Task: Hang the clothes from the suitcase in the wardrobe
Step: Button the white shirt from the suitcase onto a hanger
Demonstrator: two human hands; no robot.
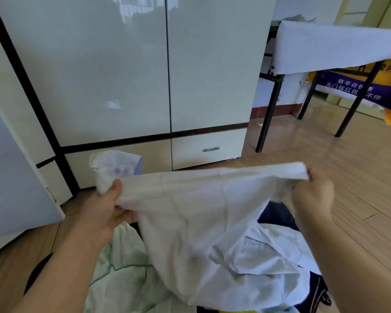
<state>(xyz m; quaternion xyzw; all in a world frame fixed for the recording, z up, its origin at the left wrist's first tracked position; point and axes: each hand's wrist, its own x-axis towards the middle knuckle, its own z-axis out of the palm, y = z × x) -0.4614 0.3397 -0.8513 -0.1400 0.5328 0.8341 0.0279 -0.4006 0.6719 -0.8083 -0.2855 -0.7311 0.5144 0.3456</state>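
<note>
While the left hand (104, 208) grips one bunched end of a white cotton garment (203, 213) at nine o'clock, the right hand (312, 193) pinches the opposite end at three o'clock, so the cloth's upper edge runs taut and nearly level between them. Below that edge the fabric sags toward six o'clock onto a heap of clothes: a pale green garment (120, 274) at seven o'clock, a white shirt (271, 251) and dark navy cloth (278, 215) at five o'clock. The suitcase itself cannot be made out beneath them. At twelve o'clock stands the glossy white wardrobe (122, 71), its two doors closed, a drawer with a metal handle (210, 149) under the right door. Bare wooden floor (325, 150) lies between the wardrobe's right edge and a black-legged table draped in white cloth (325, 46) at two o'clock.
</note>
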